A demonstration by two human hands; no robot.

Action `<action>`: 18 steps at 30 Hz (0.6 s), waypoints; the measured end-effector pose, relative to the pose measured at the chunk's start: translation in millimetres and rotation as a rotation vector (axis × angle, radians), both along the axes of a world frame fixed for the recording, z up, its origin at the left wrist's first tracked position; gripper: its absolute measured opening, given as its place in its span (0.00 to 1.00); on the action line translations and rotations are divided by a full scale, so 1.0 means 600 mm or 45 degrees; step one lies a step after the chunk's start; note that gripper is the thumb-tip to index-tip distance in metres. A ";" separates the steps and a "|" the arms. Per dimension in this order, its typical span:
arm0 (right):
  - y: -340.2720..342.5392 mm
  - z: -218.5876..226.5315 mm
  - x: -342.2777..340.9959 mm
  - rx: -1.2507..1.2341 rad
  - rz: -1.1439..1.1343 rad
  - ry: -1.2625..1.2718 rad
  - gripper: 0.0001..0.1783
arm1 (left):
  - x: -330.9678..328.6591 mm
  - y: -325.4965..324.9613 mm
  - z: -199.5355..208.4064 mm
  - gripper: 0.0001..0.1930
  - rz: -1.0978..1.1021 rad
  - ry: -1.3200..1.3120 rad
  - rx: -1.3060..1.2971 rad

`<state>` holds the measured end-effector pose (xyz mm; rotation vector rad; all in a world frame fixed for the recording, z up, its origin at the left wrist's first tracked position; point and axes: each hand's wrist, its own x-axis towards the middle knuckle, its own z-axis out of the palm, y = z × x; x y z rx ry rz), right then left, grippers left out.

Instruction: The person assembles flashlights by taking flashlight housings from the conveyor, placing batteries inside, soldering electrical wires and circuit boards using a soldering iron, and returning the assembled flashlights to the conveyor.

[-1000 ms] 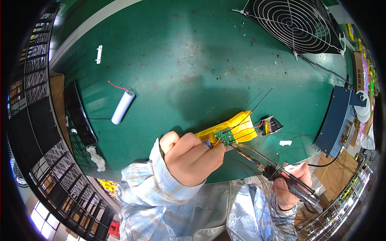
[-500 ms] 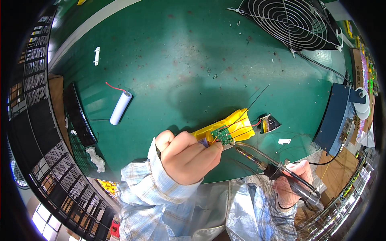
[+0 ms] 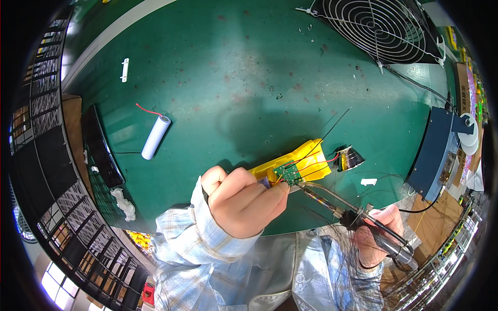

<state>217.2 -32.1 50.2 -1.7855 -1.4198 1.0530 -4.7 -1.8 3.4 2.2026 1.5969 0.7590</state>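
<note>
My left hand (image 3: 244, 201) is closed at the lower left corner of a small green circuit board (image 3: 290, 173), its fingertips pinching there. The board lies over an open yellow plastic shell (image 3: 310, 155), and the hand covers part of both. Red and black wires run from the board to a small black-and-yellow part (image 3: 350, 158) on its right. My right hand (image 3: 381, 233) grips a soldering iron (image 3: 386, 242) with a thin feed tube (image 3: 332, 193) alongside. The iron's tip meets the board's lower edge; the exact contact is too small to see.
A pale blue cylindrical cell (image 3: 155, 138) with a red wire lies left, near a black flat device (image 3: 102, 147). A fan with a wire guard (image 3: 373, 26) stands far right. A blue box-shaped unit (image 3: 433, 153) sits at the right edge. Crumpled white tissue (image 3: 123, 204) lies near left.
</note>
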 end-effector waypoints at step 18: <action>-0.006 0.009 0.000 -0.134 -0.249 0.366 0.19 | -0.004 0.003 -0.002 0.08 -0.046 0.061 0.024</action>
